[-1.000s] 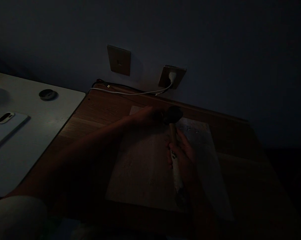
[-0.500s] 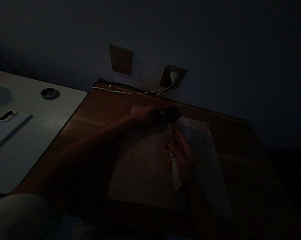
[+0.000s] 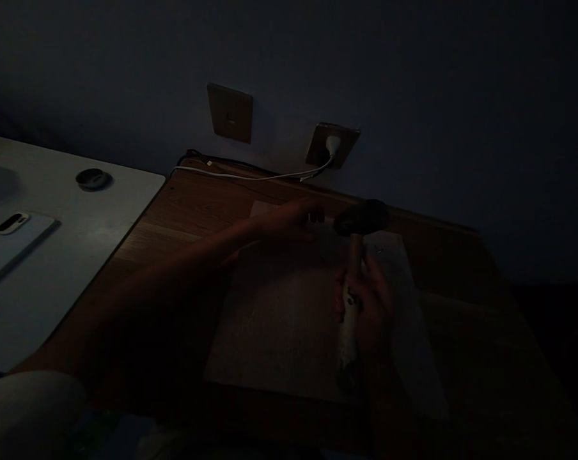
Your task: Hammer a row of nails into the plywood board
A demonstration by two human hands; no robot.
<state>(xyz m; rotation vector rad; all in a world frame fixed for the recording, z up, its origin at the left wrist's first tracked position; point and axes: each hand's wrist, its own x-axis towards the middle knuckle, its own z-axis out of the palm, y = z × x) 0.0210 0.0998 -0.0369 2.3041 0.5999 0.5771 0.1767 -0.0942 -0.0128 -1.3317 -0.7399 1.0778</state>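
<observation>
Right hand (image 3: 370, 306) clamped round hammer (image 3: 355, 255) handle, head held up over the far end of the board (image 3: 279, 326). Left hand (image 3: 286, 220) apart from it, at the board's far edge, just beside the hammer head. Left fingertips (image 3: 312, 218) may be pinching something small; too dark to tell. Board sits on wooden desk (image 3: 188, 211). Past the board: wall socket (image 3: 320, 145) with white plug (image 3: 334, 145). Left of the board: white table (image 3: 78, 255).

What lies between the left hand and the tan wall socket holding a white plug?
The head view shows brown wooden tabletop and a thin white cable there.
</observation>
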